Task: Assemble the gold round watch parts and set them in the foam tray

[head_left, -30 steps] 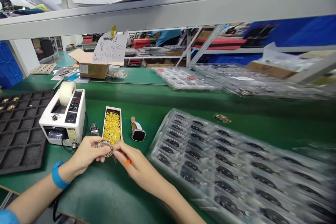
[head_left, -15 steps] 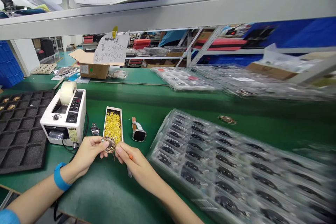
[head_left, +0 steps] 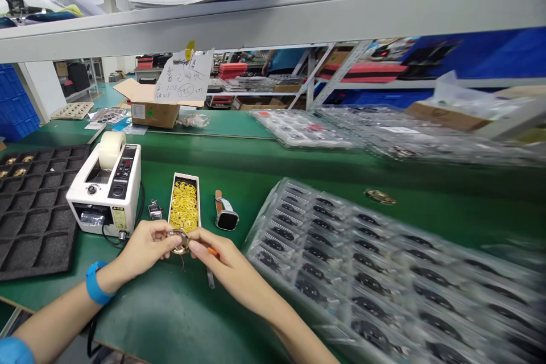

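Note:
My left hand (head_left: 149, 245), a blue band at its wrist, pinches the left edge of a round gold-rimmed watch part (head_left: 181, 242). A thin reddish wire hangs below that part. At its right edge are the closed thumb and fingers of my right hand (head_left: 217, 256). A slim tool with an orange section (head_left: 213, 252) is tucked in the right hand, and a grey metal end sticks out underneath; its kind is hidden. Just behind the hands stands a white box (head_left: 198, 196) holding many yellow rings (head_left: 184, 205).
A white tape dispenser (head_left: 106, 187) and a small tally counter (head_left: 155, 210) are on the left, beside a black foam tray (head_left: 38, 227). A smartwatch (head_left: 227, 219) lies right of the box. Stacked clear trays of dark parts (head_left: 362, 261) fill the right. A metal shelf beam (head_left: 273, 25) crosses above.
The round watch part is tilted a little differently between my fingers. Both hands stay close together in nearly the same place; the view has shifted slightly.

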### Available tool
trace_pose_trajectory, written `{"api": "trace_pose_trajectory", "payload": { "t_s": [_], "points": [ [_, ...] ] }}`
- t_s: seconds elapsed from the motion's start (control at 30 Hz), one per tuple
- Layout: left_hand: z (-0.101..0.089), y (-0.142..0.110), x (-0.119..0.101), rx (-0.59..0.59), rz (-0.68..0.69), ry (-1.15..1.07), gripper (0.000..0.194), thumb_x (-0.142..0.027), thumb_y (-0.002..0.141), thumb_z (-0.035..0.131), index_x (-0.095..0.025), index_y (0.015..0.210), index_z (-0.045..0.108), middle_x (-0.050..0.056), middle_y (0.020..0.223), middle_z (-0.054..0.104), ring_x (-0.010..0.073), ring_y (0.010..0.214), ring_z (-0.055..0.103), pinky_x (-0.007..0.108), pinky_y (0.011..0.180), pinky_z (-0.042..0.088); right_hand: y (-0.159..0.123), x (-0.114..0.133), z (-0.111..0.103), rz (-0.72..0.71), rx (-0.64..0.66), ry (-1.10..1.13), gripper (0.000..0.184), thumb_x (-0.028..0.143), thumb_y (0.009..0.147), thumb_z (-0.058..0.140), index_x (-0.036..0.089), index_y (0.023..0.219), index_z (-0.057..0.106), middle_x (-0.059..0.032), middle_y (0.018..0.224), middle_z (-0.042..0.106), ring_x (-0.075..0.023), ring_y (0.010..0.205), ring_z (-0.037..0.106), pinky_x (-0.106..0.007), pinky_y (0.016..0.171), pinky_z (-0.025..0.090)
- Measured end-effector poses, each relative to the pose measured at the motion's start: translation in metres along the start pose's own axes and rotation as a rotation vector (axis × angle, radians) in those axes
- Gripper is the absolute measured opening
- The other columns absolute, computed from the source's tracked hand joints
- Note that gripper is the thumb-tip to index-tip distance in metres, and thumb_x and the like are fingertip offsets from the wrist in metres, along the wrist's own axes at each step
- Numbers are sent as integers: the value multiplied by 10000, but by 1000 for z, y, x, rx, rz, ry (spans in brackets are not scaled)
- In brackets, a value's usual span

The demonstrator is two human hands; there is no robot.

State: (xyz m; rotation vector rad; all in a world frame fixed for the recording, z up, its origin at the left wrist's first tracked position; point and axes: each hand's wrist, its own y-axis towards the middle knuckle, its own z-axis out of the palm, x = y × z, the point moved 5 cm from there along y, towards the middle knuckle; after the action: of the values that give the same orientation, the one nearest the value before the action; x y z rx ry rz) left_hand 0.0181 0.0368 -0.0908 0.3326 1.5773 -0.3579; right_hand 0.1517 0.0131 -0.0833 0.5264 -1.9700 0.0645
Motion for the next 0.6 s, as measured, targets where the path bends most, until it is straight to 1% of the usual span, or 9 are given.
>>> {"api": "trace_pose_trajectory", "payload": {
  "t_s": [0.07,0.13,0.17,0.23,0.33,0.4,0.47,0.6],
  "points": [
    [2,0,2,5,5,29,281,-389,733,688,-125,821,650,-9,657,573,80,511,472,216,493,366,0,-3,-1,23,-42,28,272,414,921,424,204,786,533,9,711,557,-138,647,519,-248,591,425],
    [3,0,5,-22,-11,2,317,-327,703,720,-141,938,617,-12,698,594,92,560,514,222,541,408,1,-5,1,24,-81,39,277,400,914,421,201,754,527,10,685,552,-137,629,518,-251,587,426],
    [3,0,6,-41,-21,-19,346,-308,681,739,-149,952,595,-16,703,597,97,582,531,225,564,423,1,-7,2,26,-100,45,284,397,912,416,201,737,522,12,667,544,-135,612,511,-251,577,423],
    [3,0,9,-76,-43,-40,344,-325,650,762,-149,881,578,-19,684,594,100,589,541,223,569,430,2,-10,5,47,-127,83,283,397,904,419,199,730,522,9,661,547,-132,599,509,-252,571,422],
    [4,1,13,-68,-102,-53,372,-473,670,720,-136,728,576,1,615,590,97,523,518,219,501,399,2,-14,7,104,-147,172,270,416,879,451,196,743,527,-8,695,578,-140,630,541,-259,595,438],
    [5,1,13,-58,-108,-56,422,-539,675,690,-133,695,576,5,585,582,103,509,517,220,481,385,3,-17,9,140,-146,215,268,432,859,471,199,735,516,-11,694,582,-150,648,556,-270,612,444],
    [5,1,10,-64,-73,-52,428,-550,681,680,-137,695,566,-4,580,571,104,520,517,218,490,389,3,-19,11,161,-140,235,270,443,843,483,206,713,492,-4,665,570,-154,640,550,-279,615,439],
    [6,0,6,-69,6,-24,380,-500,714,664,-157,655,509,-38,564,512,88,526,479,210,510,403,4,-20,16,183,-133,270,308,481,822,492,216,675,441,16,601,533,-140,592,501,-273,587,401]
  ]
}}
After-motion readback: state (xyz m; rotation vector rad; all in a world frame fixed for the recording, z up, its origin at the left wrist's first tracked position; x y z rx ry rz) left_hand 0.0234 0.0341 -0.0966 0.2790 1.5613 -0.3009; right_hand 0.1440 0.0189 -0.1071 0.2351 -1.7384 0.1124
